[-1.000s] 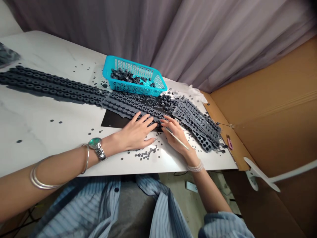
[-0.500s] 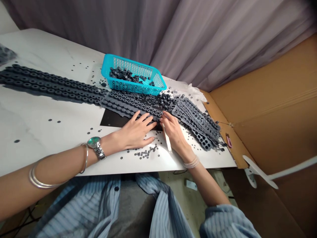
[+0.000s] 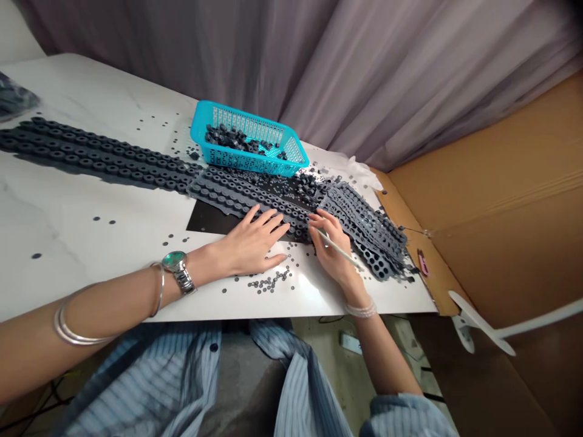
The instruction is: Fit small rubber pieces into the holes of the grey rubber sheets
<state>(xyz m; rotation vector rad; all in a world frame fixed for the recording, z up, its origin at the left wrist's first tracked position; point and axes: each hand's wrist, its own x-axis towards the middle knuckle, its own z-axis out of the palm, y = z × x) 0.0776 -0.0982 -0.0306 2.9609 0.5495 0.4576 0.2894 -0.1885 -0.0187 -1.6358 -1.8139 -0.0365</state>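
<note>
My left hand [image 3: 255, 243] lies flat with fingers spread, its fingertips on the near edge of a dark grey rubber sheet of moulded rings [image 3: 246, 193]. My right hand [image 3: 334, 249] is closed around a thin, pale, pen-like stick [image 3: 339, 247]. The stick's back end points toward the table's front right, and its tip, by the right end of the ring sheet, is hidden by my fingers. Under the sheet lies a black mat [image 3: 207, 218]. Small dark discs [image 3: 271, 282] are scattered below my left hand.
A blue plastic basket [image 3: 250, 164] holding dark rubber pieces stands behind the sheet. More ring strips [image 3: 100, 155] run left. Perforated sheets [image 3: 364, 218] are piled at right, near a pink-handled tool [image 3: 422, 263] by the cardboard wall [image 3: 492, 182].
My right hand has shifted a little to the right, and the stick in it has tilted from steep to more slanted. My left hand stays in nearly the same place.
</note>
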